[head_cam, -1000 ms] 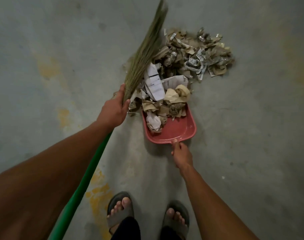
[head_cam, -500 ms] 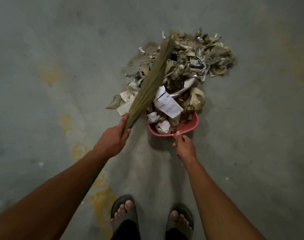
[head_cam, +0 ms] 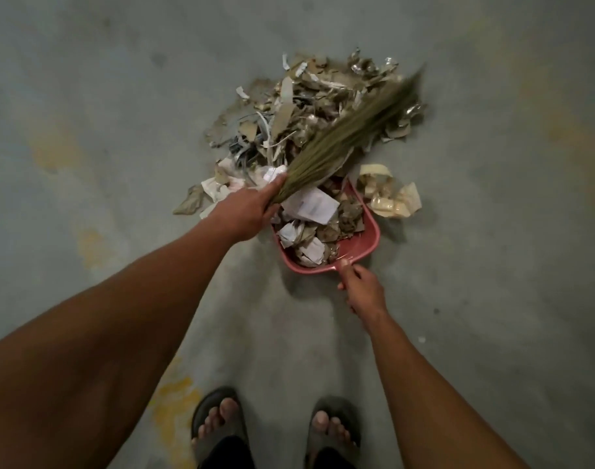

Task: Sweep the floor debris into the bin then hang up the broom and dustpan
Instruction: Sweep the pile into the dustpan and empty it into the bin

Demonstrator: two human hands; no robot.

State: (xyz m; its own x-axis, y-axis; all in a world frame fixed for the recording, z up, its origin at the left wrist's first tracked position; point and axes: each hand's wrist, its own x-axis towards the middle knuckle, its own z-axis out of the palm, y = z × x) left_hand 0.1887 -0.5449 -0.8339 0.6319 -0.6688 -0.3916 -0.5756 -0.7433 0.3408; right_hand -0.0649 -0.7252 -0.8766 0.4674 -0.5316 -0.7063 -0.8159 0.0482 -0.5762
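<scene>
- Setting: a bare grey concrete floor (head_cam: 492, 299) with yellowish stains, seen from above; no bin appeared anywhere in view.
- Left hand (head_cam: 245, 211): clenched around the broom (head_cam: 350, 137) at the neck, where the bristles are bound. The fan of bristles ran outward from this grip, up and to the right, lying across the debris pile (head_cam: 299, 123).
- Right hand (head_cam: 360, 289): clenched around the handle of the red dustpan (head_cam: 367, 242), thumb on top. The pan extended forward from this grip with its open mouth toward the pile.
- Contents just ahead of the right grip: crumpled paper scraps (head_cam: 309, 228) filled much of the pan; a pale curled strip (head_cam: 391, 194) lay on the floor just beside the pan's right wall.
- Handling, as judged: the broom looked light, its grass bristles soft and springy, so the short hold at the neck suited close strokes. The paper appeared very light and prone to spill; the pan should be carried level by its handle.
- Count: one broom, one dustpan, one main pile, scraps too many to count, two hands, two sandalled feet (head_cam: 221, 424).
</scene>
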